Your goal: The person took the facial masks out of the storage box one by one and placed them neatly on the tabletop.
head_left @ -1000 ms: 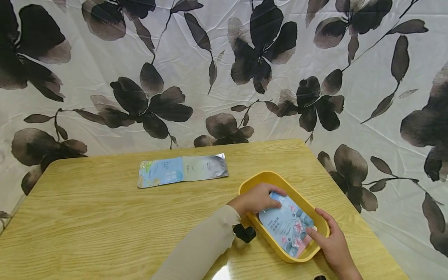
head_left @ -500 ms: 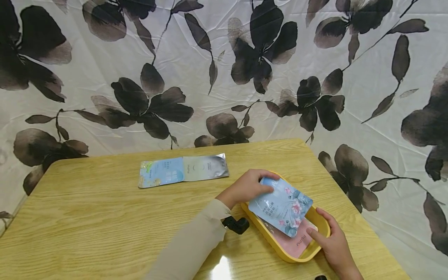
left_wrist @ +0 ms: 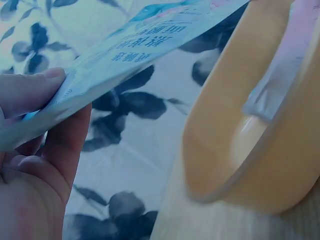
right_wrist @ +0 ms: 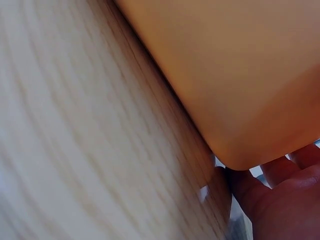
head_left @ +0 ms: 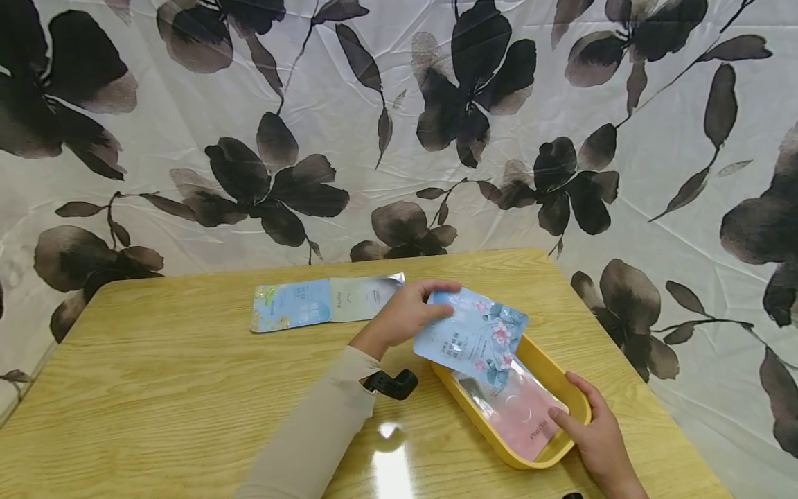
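My left hand (head_left: 402, 315) pinches a light-blue sheet mask packet (head_left: 470, 336) printed with pink flowers. In the left wrist view the thumb lies on top of this packet (left_wrist: 125, 55) and the fingers are beneath it. The packet hangs tilted over the far end of a yellow tray (head_left: 548, 367). Inside the tray lies a pink-and-silver packet (head_left: 524, 416), its upper part overlapped by the blue one. My right hand (head_left: 595, 433) grips the tray's near right corner, thumb over the rim and fingers outside. The right wrist view shows the tray's outer wall (right_wrist: 225, 75) filling the upper right.
Farther back on the wooden table (head_left: 187, 388), left of the tray, lie a blue packet (head_left: 293, 305) and a pale green-and-silver packet (head_left: 355, 299) end to end. A flower-printed cloth (head_left: 374, 104) hangs behind the table.
My left hand has lifted the blue floral packet out of the tray and carried it up and to the left, uncovering the pink packet. My right hand stays on the tray.
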The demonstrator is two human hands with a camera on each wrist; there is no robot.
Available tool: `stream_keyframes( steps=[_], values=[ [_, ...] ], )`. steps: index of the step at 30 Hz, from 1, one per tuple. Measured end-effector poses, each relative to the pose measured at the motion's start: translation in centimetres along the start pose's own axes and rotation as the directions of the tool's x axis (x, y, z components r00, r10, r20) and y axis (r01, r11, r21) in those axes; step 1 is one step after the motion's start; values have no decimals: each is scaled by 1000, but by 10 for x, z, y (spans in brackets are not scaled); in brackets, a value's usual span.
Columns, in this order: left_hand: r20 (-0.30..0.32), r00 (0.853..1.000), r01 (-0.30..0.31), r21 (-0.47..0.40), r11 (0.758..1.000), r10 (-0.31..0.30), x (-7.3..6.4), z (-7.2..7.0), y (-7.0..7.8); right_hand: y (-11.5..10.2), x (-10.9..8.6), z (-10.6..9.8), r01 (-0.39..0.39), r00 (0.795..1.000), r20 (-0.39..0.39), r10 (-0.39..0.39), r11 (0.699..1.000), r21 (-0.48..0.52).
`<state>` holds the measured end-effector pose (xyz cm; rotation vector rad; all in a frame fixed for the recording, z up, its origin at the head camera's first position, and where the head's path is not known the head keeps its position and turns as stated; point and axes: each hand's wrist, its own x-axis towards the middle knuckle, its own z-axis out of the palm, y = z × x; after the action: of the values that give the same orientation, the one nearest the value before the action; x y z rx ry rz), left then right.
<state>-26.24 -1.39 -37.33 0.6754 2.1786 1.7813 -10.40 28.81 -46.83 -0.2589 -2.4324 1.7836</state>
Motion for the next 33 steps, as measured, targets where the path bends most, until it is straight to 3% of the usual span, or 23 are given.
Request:
stream_keyframes(
  steps=[6, 16, 23, 33],
  values=[
    [-84, 996, -19, -55, 998, 14, -6, -21, -3, -1, 0, 0, -3, 1000, -3, 3, 1000, 4],
    [-215, 975, 33, -75, 997, -48, -21, -51, -10, 3, 1, 0, -7, 1000, 3, 7, 1000, 16],
    [-295, 952, 52, -88, 995, -76, -33, -74, -22, 0, 1, 0, -7, 1000, 0, 7, 1000, -4],
    [-377, 911, 159, -60, 986, -169, -46, -96, -52, 0, 1, -1, -31, 999, 3, 32, 999, -12]
  ],
)
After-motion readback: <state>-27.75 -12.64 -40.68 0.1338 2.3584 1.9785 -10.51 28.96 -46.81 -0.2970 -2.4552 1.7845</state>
